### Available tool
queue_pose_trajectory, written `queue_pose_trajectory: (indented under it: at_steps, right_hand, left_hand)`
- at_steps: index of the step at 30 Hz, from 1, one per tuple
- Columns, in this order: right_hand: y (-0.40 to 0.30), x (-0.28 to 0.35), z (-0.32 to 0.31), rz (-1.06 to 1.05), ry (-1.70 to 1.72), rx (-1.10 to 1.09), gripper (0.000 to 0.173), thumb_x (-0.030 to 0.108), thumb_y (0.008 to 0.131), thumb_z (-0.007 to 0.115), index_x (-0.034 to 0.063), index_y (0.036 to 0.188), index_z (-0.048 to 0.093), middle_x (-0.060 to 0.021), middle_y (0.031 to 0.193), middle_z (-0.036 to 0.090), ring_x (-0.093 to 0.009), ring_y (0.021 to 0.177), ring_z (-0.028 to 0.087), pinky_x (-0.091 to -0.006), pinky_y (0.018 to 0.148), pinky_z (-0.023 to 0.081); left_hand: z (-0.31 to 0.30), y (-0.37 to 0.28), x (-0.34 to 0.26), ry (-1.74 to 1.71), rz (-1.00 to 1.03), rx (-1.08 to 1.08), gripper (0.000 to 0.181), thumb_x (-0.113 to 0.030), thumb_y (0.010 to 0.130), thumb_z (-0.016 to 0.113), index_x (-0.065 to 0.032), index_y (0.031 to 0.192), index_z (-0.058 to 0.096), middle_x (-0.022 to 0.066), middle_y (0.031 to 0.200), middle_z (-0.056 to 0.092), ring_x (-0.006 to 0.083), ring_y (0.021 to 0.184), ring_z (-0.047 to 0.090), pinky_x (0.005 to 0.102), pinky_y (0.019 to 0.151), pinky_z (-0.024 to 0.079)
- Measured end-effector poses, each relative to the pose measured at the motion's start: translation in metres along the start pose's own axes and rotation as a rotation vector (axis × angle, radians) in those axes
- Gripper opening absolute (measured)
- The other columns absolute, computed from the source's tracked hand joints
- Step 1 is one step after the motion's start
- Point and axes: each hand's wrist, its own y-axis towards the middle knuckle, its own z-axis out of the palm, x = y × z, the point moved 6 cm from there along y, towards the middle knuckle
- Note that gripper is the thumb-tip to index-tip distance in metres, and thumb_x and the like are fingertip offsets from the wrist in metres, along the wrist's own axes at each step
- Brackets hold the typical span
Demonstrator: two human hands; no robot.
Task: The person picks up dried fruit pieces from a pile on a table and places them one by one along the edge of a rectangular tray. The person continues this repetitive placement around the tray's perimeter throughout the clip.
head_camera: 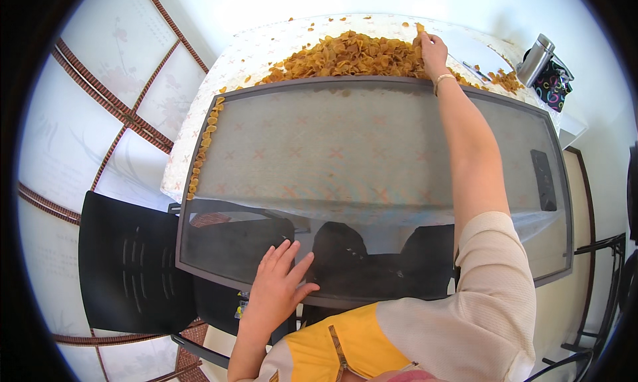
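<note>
A framed mesh screen [319, 148] lies across the table's near part and juts over its front edge. Beyond the screen is a heap of dried amber-brown slices [349, 55], which I cannot name more exactly. My right hand [432, 50] is at the heap's right end, its fingers closed on a slice [419, 28]. Along the screen's left edge runs a single column of slices [201, 155]. My left hand [285, 277] rests near the screen's front edge, fingers spread, with nothing in it.
A patterned cloth covers the table [187, 133]. At the back right are a steel flask [536, 60], a dark patterned bag [553, 85], a pen [476, 70] and a small pile of slices [506, 80]. A black chair [134, 267] stands at the left.
</note>
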Motion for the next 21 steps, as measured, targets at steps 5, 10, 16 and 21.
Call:
queue_pose_trajectory:
  at_steps: [5,10,16,21]
  right_hand:
    - [-0.036,-0.002,0.002,0.409,0.739,0.121,0.03,0.033,0.103,0.055,0.0061,0.116,0.061,-0.0069,0.11,0.065,-0.02,0.098,0.062,-0.0409,0.077,0.053]
    - [-0.034,0.002,-0.019,0.473,0.665,0.021,0.03,0.032,0.104,0.054,0.0063,0.116,0.061,-0.007,0.113,0.065,-0.021,0.096,0.064,-0.0412,0.076,0.053]
    - [0.007,0.028,-0.032,-0.166,-0.522,-0.069,0.048,0.043,0.09,0.062,-0.0004,0.109,0.069,-0.0211,0.109,0.07,-0.037,0.106,0.065,-0.0439,0.092,0.05]
    - [0.017,-0.006,-0.017,0.105,-0.169,-0.061,0.033,0.032,0.092,0.067,0.0006,0.103,0.07,-0.0162,0.097,0.07,-0.024,0.082,0.063,-0.0358,0.066,0.05]
  left_hand:
    - [-0.002,-0.001,0.002,-0.004,0.001,-0.052,0.052,-0.028,0.081,0.078,-0.0079,0.126,0.062,0.0163,0.135,0.057,0.036,0.131,0.049,0.0514,0.111,0.037]
    - [0.002,-0.003,0.001,-0.01,-0.008,-0.077,0.052,-0.024,0.081,0.078,-0.0056,0.126,0.062,0.0164,0.136,0.056,0.0369,0.13,0.049,0.0503,0.111,0.037]
    - [0.001,-0.001,-0.003,-0.012,-0.015,-0.088,0.049,-0.021,0.082,0.077,-0.0053,0.126,0.062,0.0166,0.137,0.056,0.0367,0.131,0.049,0.0495,0.111,0.038]
    - [0.0,-0.001,-0.004,-0.007,-0.021,-0.097,0.048,-0.019,0.082,0.076,-0.0055,0.126,0.062,0.016,0.136,0.056,0.0361,0.132,0.049,0.049,0.11,0.039]
